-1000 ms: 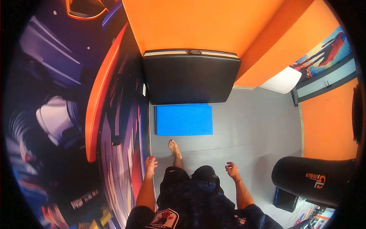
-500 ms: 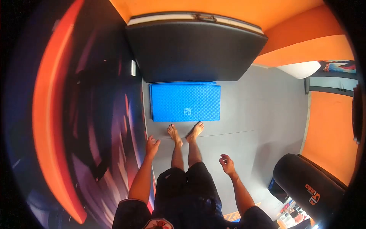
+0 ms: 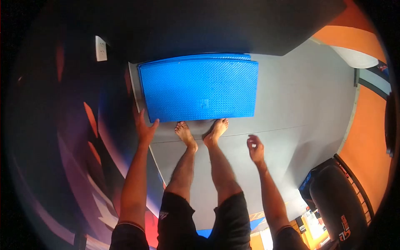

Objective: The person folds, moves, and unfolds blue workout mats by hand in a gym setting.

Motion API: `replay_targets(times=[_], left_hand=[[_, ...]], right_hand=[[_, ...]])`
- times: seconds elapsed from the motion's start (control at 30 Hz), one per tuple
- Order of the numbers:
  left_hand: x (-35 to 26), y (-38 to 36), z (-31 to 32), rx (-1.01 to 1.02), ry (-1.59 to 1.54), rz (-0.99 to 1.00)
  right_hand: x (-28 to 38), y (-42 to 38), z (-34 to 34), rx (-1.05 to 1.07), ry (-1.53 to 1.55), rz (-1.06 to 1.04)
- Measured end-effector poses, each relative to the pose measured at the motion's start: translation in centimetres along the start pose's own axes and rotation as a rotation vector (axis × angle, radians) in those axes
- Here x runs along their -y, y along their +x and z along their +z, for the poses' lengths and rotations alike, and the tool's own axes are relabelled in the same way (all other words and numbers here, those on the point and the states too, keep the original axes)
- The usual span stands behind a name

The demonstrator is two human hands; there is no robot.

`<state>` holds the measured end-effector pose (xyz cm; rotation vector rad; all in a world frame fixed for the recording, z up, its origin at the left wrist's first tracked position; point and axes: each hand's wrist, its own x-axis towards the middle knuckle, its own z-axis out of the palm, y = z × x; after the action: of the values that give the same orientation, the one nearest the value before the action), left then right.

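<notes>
A stack of blue textured mats (image 3: 200,87) lies on the grey floor just beyond my bare feet. My left hand (image 3: 145,130) hovers by the near left corner of the stack, fingers spread and thumb pointing toward the mats, holding nothing. To the right of the stack and lower in view, my right hand (image 3: 256,149) hangs over the floor with loosely curled fingers and a gap inside them; nothing is held there. Both toes reach close to the near edge of the mats.
A large black padded panel (image 3: 208,29) stands behind the mats. On the left, a dark painted wall (image 3: 83,137) carries a white power outlet (image 3: 101,48). A black punching bag (image 3: 337,191) is at the lower right, near an orange wall (image 3: 371,125).
My view has come lower and closer, so the mats look larger. Both arms have reached forward, and my left hand has come up beside the stack with fingers spread.
</notes>
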<state>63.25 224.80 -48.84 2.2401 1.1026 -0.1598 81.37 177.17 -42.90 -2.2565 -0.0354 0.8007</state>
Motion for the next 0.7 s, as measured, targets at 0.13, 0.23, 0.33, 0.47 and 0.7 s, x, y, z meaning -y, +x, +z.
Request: replay_targets(times=[0.13, 0.23, 0.33, 0.47, 0.7], left_hand=[[0.5, 4.2, 3.3, -0.016, 0.073, 0.014], [0.3, 6.9, 5.1, -0.041, 0.131, -0.026], [0.8, 8.2, 6.7, -0.032, 0.011, -0.151], [-0.2, 9.1, 7.6, 0.001, 0.023, -0.253], [1.2, 9.5, 7.1, 0.130, -0.083, -0.370]], right_hand=[[-5.8, 8.1, 3.3, 0.015, -0.207, -0.171], [-8.3, 13.7, 4.7, -0.061, -0.404, -0.274], [-12.6, 17.3, 6.2, -0.156, -0.333, 0.012], [-11.6, 18.1, 8.1, -0.128, 0.236, 0.219], [-12.7, 17.3, 5.5, -0.084, -0.238, 0.316]])
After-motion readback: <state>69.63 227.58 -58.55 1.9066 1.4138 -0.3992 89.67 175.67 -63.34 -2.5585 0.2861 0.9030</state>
